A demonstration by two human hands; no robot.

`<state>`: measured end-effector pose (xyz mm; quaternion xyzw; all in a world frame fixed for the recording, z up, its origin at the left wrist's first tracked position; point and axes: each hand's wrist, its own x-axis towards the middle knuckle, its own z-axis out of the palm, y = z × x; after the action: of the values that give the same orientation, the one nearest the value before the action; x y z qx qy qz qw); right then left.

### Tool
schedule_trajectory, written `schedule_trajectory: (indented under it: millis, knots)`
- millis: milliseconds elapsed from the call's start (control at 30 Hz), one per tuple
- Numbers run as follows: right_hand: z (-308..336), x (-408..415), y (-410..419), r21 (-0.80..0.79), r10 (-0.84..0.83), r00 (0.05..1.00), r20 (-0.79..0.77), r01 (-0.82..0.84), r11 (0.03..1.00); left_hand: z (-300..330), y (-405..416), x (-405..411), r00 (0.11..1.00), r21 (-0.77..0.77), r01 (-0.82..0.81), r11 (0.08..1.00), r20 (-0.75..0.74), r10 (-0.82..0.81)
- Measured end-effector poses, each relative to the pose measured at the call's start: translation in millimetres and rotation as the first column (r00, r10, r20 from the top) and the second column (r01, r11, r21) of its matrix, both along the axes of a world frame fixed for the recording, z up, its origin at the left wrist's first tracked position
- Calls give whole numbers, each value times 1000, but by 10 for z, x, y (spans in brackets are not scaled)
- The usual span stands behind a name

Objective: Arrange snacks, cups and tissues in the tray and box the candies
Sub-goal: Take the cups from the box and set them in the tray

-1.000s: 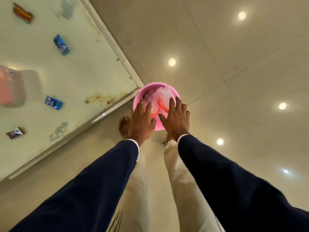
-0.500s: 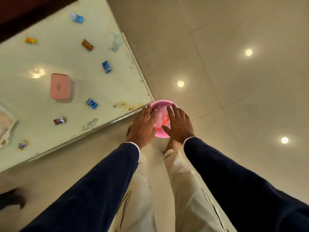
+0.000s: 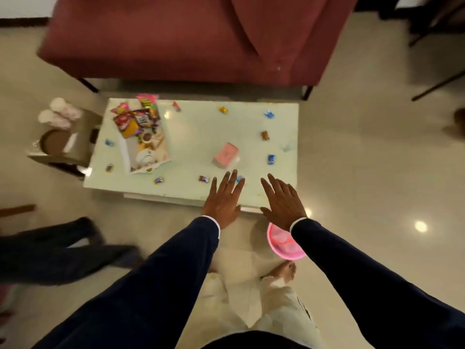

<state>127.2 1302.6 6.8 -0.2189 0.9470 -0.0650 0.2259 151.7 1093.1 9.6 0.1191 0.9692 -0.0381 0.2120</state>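
A pale glass-topped table (image 3: 198, 137) carries a white tray (image 3: 125, 152) with cups in it and snack packets (image 3: 136, 117) piled at its far end. A small pink box (image 3: 225, 154) lies right of the tray. Several wrapped candies are scattered over the top, such as a blue one (image 3: 270, 159) and a brown one (image 3: 264, 135). My left hand (image 3: 224, 200) hovers flat and open over the table's near edge, its fingertips over a blue candy (image 3: 239, 179). My right hand (image 3: 283, 201) is spread open beside it, holding nothing.
A pink bin (image 3: 281, 244) stands on the tiled floor under my right wrist. A maroon sofa (image 3: 191, 39) runs behind the table. A small side stand (image 3: 63, 142) with rolled cloths sits to the table's left. Another person's dark trouser legs (image 3: 50, 248) lie at left.
My view swung up from the pink bin to the whole table. Both hands left the bin and now hover open over the table's near edge.
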Motion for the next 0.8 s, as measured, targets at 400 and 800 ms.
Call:
schedule_trajectory:
  millis: [400,800]
  knots:
    - [611,-628,-2696,4,101,986,-130,-101,995,389,-2676,-161,967,44,-221,974,-123,225]
    - [408,-1597,-4327,-31,80,993,-90,-83,996,235,-4455,-819,937,71,-342,937,-49,345]
